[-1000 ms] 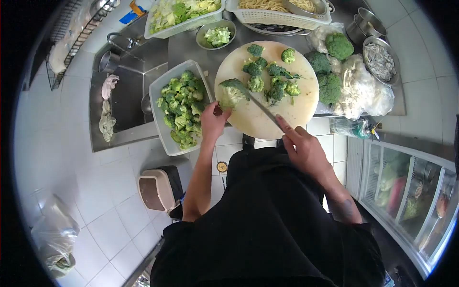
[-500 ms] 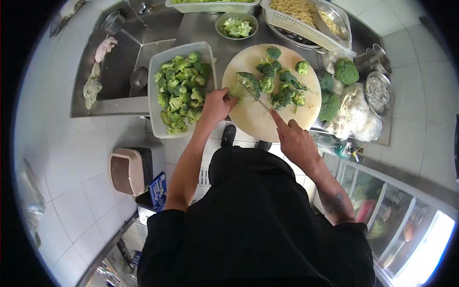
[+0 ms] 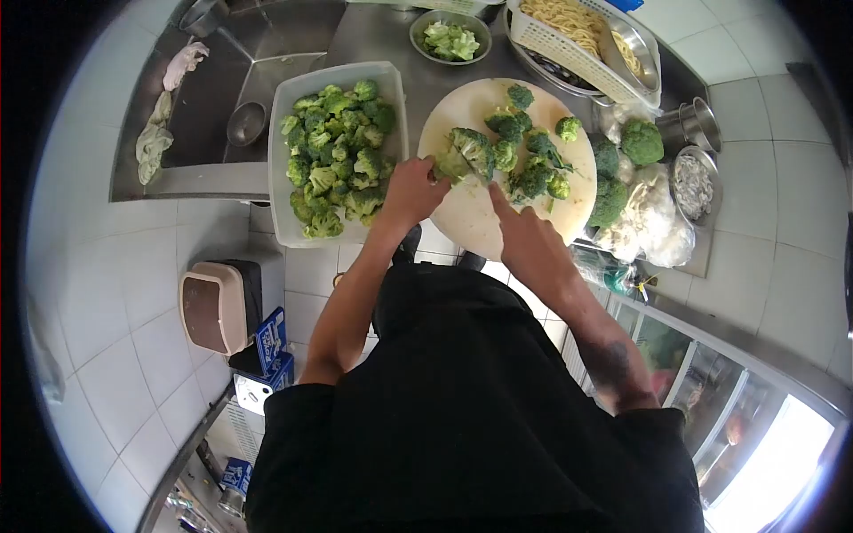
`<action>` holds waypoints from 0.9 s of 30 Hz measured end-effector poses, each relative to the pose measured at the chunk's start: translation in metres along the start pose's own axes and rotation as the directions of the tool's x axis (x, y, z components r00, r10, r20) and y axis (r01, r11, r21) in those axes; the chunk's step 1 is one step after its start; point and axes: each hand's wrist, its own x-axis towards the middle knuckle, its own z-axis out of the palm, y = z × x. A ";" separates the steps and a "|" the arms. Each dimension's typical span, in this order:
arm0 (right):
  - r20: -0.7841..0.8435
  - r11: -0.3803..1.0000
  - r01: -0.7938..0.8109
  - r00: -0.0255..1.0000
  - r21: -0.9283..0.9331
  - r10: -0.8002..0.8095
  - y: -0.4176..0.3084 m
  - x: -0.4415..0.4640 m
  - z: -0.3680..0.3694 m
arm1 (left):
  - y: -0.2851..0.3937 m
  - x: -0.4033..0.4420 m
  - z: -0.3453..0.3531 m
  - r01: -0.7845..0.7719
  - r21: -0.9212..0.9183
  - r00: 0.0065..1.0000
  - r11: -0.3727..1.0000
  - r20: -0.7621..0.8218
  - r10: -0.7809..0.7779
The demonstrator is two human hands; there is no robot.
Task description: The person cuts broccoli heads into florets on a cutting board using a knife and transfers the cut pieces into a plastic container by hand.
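My left hand [image 3: 415, 191] is closed on the stem side of a broccoli head [image 3: 473, 149] at the left of a round cutting board [image 3: 475, 226]. In my right hand [image 3: 533, 244] is a knife [image 3: 476, 172], index finger stretched along it, its blade against the broccoli; the handle is hidden in the palm. Several cut florets [image 3: 531, 178] lie on the board to the right of the blade. Left of the board, a translucent plastic tub [image 3: 404, 107] holds many broccoli florets [image 3: 336, 151].
A steel sink [image 3: 195, 115] with a ladle [image 3: 246, 123] lies at the left. Behind the board stand a bowl of chopped greens [image 3: 450, 40] and a white basket of noodles [image 3: 577, 53]. Whole broccoli [image 3: 641, 140] and bagged pale vegetables [image 3: 653, 213] sit at the right.
The knife blade has shifted left and sunk into the broccoli head, its tip no longer showing above. My right hand has moved slightly left. The whole view has shifted a little.
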 end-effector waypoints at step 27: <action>-0.242 0.954 0.005 0.968 0.301 0.071 0.067 -0.034 0.086 | 0.046 0.172 -0.084 -0.145 0.095 0.987 0.985 0.081 0.138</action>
